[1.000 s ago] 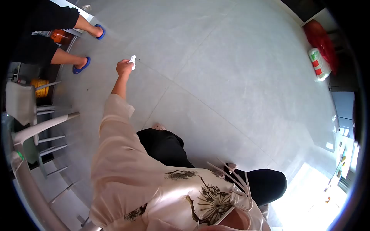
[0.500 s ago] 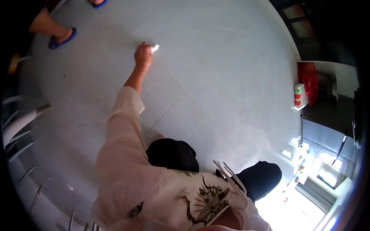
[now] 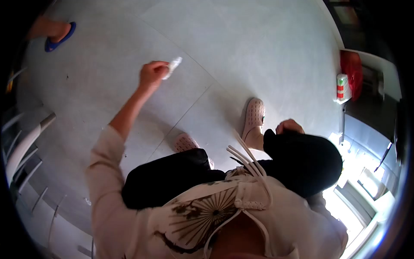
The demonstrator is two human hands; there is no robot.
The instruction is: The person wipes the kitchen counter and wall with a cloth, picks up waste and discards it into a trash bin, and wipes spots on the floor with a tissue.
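Observation:
My left hand (image 3: pixel 152 76) is raised over the grey floor, with thumb and fingers pinched together. It grips a crumpled, whitish, partly shiny scrap (image 3: pixel 173 68) that could be tissue or thin plastic. My right hand (image 3: pixel 290 126) rests at the far side of my right knee (image 3: pixel 304 157). Its fingers look curled into a loose fist, and part of it is hidden behind the dark trouser leg.
Blue slippers (image 3: pixel 61 38) on another person's foot show at upper left. A chair (image 3: pixel 30 144) stands on the left. At right are a red plastic bag (image 3: pixel 352 73) and a white packet (image 3: pixel 343 88). My pink clogs (image 3: pixel 254 113) are on the floor.
My left hand has drawn back toward me and lifted with the scrap, which shows more. My right hand and both clogs have come into view. The other person's second foot has left view.

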